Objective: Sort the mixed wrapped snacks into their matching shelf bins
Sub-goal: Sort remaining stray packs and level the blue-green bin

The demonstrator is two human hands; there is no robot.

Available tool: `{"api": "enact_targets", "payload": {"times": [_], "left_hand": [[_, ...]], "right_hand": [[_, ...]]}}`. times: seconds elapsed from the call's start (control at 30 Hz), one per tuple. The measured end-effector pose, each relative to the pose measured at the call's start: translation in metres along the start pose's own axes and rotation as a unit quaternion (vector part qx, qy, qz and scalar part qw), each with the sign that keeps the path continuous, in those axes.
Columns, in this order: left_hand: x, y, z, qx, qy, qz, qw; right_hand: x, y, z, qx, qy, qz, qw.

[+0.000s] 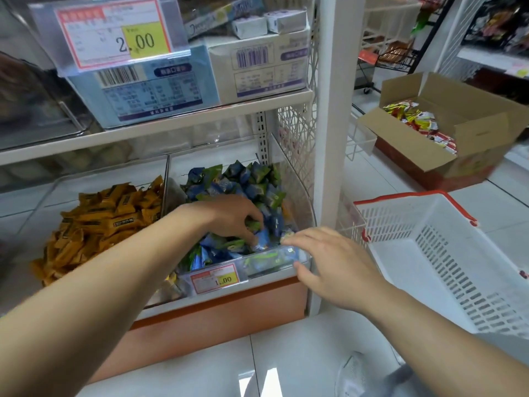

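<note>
Head view: at the left end of the bottom shelf [229,299], a heap of yellow snacks [97,222] is held in the left bin [164,179]. Just beside it on the right, a clear bin [297,179] is filled with blue and green snacks [243,181]. The left hand [229,216] is reached into this bin from the left, over the middle of the heap. Its fingers are curled downward, and a blue packet [262,235] near the bin's front edge is pinched at the fingertips. A price tag [215,279] marked 1.00 is clipped to the bin's front wall, below that hand. The right hand [329,262] is laid at the bin's front right corner, fingers held nearly straight and close together over the rim, thumb set against the front wall; the blue packet lies just left of its fingertips. Whether anything is held under those fingers cannot be told, as they are blurred. Right of the shelf post, a white basket [429,253] with red handles is seen on the floor, and beyond it an open cardboard box [469,156] with red and yellow packets.
</note>
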State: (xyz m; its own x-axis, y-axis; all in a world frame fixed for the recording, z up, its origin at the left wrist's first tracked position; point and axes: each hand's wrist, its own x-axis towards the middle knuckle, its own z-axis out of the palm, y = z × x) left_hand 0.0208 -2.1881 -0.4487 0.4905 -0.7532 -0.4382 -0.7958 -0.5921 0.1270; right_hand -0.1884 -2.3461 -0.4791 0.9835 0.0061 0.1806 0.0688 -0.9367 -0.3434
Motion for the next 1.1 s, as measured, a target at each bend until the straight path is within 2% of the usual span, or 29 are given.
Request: {"api": "enact_targets", "payload": {"times": [0.1,0.17,0.2,0.23,0.33,0.37,0.4,0.47,0.53,0.67,0.77,0.83,0.93,1.03,1.1], "left_hand": [[-0.01,-0.005,-0.019,0.05,-0.039,-0.036,0.997],[-0.009,-0.002,-0.029,-0.003,-0.095,-0.041,0.995],[-0.005,0.0,-0.034,-0.032,-0.098,-0.03,0.994],[0.0,0.003,-0.039,-0.052,-0.065,-0.018,0.996],[0.03,0.01,-0.044,-0.084,0.151,0.013,0.985],[0.04,0.013,-0.04,-0.089,0.188,0.023,0.978],[0.049,0.016,-0.033,-0.093,0.188,0.025,0.978],[0.064,0.017,-0.015,-0.078,0.129,0.009,0.989],[0.067,0.01,0.0,-0.038,0.106,0.007,0.994],[0.051,-0.012,0.003,-0.013,0.058,0.016,0.998],[0.052,-0.015,-0.007,-0.079,0.013,-0.051,0.995],[0.064,-0.01,-0.012,-0.09,0.044,-0.068,0.993],[0.08,0.001,-0.007,-0.036,0.132,-0.05,0.989],[0.09,0.001,0.003,-0.001,0.223,-0.071,0.972],[0.091,-0.007,0.007,-0.01,0.244,-0.095,0.965]], "right_hand": [[0.006,-0.007,0.0,-0.031,0.015,0.011,0.999],[0.012,-0.016,0.001,-0.032,0.047,0.004,0.998],[0.015,-0.021,0.003,-0.026,0.053,-0.006,0.998],[0.018,-0.025,0.006,-0.021,0.042,-0.013,0.999],[0.023,-0.029,0.021,-0.056,-0.046,0.001,0.997],[0.024,-0.029,0.025,-0.079,-0.059,0.004,0.995],[0.024,-0.029,0.026,-0.091,-0.06,0.009,0.994],[0.026,-0.028,0.028,-0.09,-0.039,0.021,0.995],[0.029,-0.027,0.028,-0.079,-0.023,0.028,0.996],[0.03,-0.025,0.029,-0.066,-0.031,0.011,0.997],[0.03,-0.025,0.029,-0.07,-0.045,0.006,0.996],[0.03,-0.025,0.028,-0.07,-0.048,0.007,0.996],[0.03,-0.025,0.028,-0.077,-0.049,0.005,0.996],[0.03,-0.025,0.027,-0.073,-0.052,0.003,0.996],[0.03,-0.023,0.026,-0.072,-0.054,-0.002,0.996]]}}
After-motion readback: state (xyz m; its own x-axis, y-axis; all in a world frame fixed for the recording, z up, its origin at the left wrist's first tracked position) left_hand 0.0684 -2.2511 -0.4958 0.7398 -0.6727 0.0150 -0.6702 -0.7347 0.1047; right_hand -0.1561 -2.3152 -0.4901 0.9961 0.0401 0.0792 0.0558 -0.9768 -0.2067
